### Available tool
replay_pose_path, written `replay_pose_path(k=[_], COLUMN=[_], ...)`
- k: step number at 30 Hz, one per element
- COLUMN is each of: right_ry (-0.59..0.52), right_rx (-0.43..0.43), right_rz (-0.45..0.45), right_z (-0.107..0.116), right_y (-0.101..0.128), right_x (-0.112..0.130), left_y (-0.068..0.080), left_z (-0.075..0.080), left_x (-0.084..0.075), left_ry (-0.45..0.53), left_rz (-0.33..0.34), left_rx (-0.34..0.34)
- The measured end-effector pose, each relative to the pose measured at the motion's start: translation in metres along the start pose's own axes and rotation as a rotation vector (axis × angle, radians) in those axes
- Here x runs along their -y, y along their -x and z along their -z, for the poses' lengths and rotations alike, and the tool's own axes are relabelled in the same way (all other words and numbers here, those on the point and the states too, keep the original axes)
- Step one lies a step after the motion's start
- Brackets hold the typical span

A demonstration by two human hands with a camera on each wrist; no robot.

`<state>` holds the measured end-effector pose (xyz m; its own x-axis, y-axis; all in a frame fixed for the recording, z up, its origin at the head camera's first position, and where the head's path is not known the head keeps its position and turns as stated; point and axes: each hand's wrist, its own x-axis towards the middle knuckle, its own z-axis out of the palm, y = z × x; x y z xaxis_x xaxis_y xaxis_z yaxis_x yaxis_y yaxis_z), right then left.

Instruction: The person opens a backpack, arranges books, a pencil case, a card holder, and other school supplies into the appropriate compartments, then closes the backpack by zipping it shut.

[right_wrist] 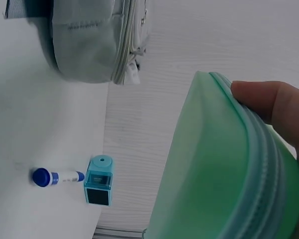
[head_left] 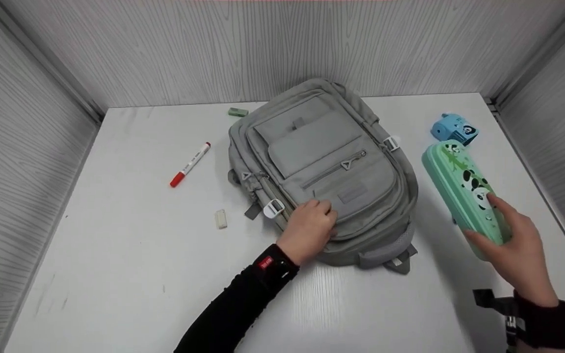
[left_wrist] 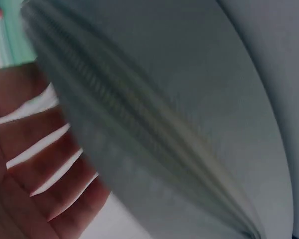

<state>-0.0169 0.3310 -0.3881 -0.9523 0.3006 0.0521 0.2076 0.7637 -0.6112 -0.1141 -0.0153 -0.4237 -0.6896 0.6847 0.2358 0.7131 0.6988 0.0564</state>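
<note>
A grey backpack [head_left: 321, 147] lies on the table with its front pocket facing up. My left hand [head_left: 310, 230] grips its near edge with curled fingers; in the left wrist view those fingers reach the fabric beside a zipper [left_wrist: 114, 99], their tips hidden. To the right of the bag, my right hand [head_left: 520, 245] holds a green zippered pencil case [head_left: 464, 186] with panda pictures, thumb on one side and fingers on the other. The case is raised above the table. Close up in the right wrist view, the case [right_wrist: 209, 164] appears shut.
A blue pencil sharpener [head_left: 454, 129] stands at the back right, with a blue-capped marker [right_wrist: 60, 178] beside it. Left of the backpack lie a red-capped marker [head_left: 190, 164] and a small whitish eraser [head_left: 220, 219]. A small green block [head_left: 238, 112] sits near the back wall.
</note>
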Motion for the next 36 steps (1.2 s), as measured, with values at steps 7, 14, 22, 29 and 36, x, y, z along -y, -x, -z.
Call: replay_pose_path(k=[7, 14, 22, 29, 36], right_ry=[-0.036, -0.025, 0.038, 0.144, 0.209], right_rx=[0.01, -0.01, 0.079, 0.25, 0.272], right_rz=[0.078, 0.082, 0.103, 0.312, 0.418], right_z=[-0.016, -0.008, -0.004, -0.038, -0.087], right_y=[0.009, 0.023, 0.031, -0.002, -0.057], right_x=[0.006, 0.012, 0.024, 0.07, 0.13], left_y=[-0.009, -0.022, -0.032, -0.035, -0.034], left_z=[-0.001, 0.023, 0.049, 0.059, 0.059], left_x=[-0.004, 0.012, 0.028, 0.033, 0.031], left_ry=[-0.098, 0.064, 0.309, 0.436, 0.455], left_rz=[0.0, 0.113, 0.333, 0.384, 0.366], left_rx=[-0.08, -0.407, -0.606, -0.672, -0.689])
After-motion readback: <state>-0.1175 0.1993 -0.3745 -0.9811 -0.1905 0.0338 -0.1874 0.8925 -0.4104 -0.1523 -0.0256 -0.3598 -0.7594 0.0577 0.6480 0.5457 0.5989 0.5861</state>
